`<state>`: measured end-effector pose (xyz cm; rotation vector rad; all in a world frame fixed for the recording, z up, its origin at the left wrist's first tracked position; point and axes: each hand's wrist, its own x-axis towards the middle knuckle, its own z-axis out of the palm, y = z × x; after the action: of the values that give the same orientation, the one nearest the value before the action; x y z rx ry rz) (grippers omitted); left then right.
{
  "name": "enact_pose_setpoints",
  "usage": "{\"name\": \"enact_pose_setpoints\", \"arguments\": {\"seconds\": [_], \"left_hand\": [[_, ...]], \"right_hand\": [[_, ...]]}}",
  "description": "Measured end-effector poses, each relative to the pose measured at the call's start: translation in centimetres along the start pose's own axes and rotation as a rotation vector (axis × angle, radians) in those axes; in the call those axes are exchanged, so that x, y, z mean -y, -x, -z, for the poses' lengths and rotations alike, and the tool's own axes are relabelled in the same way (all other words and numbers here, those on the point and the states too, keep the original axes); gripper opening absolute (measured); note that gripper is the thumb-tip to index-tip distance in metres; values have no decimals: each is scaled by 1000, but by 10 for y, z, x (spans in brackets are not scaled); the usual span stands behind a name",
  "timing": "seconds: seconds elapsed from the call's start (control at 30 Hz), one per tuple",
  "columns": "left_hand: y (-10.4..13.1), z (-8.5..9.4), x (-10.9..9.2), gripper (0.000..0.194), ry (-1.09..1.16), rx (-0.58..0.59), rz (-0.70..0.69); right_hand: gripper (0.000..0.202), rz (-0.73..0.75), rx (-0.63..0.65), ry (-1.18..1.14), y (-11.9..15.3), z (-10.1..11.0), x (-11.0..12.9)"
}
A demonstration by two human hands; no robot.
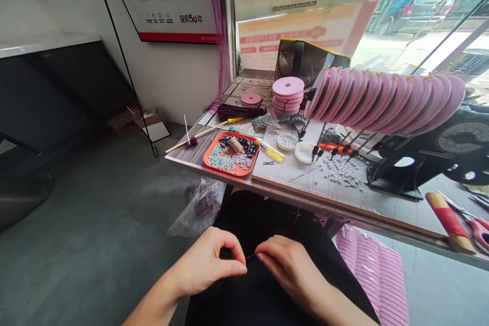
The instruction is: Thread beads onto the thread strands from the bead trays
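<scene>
Above my dark-clothed lap (244,214), my left hand (214,260) pinches one end of a thin dark strand (250,256), thumb against index finger. My right hand (286,265) is close on its right, fingers pressed together on the strand's other end. Only a short piece of the strand shows between the fingertips. Beyond the hands, on the table, an orange tray (229,171) holds black, silvery and blue-green beads and a cork-like piece. A small white dish (287,142) of pale beads stands right of the tray.
The table's front edge (324,197) runs beyond my hands. A row of pink discs (385,99) on a black stand fills the right side. Loose white beads (344,172), a red-wrapped roll (451,221) and scissors (477,229) lie there. A pink striped cushion (374,270) is below.
</scene>
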<state>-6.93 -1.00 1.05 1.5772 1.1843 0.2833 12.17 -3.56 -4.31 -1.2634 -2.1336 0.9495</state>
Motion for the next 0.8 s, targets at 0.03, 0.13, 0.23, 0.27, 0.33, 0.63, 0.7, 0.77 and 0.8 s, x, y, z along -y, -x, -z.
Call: {"name": "enact_pose_setpoints", "arguments": {"seconds": [0.03, 0.13, 0.23, 0.27, 0.33, 0.63, 0.7, 0.77, 0.8], "left_hand": [[0, -1, 0, 7, 19, -24, -14], [-2, -3, 0, 7, 85, -81, -71], [-5, -7, 1, 6, 159, -121, -112], [-6, -9, 1, 6, 184, -135, -126], [-8, -15, 2, 7, 231, -163, -159], [-11, -33, 2, 5, 193, -330, -422], [-11, -33, 2, 7, 116, -388, -478], [-11, -34, 2, 7, 48, -421, -507], [-11, -34, 2, 8, 21, -429, -512]], "right_hand": [[18, -38, -26, -105, 0, 1, 1], [17, -131, -102, -377, 0, 0, 6], [20, -134, -198, -481, 0, -2, 9], [20, -126, -231, -485, 0, -2, 9], [20, -114, -281, -484, 1, -1, 10], [14, -89, -431, -498, 9, 10, 20], [13, -19, -449, -381, 11, 13, 23], [12, 43, -461, -268, 12, 16, 25], [12, 67, -468, -222, 12, 18, 26]]}}
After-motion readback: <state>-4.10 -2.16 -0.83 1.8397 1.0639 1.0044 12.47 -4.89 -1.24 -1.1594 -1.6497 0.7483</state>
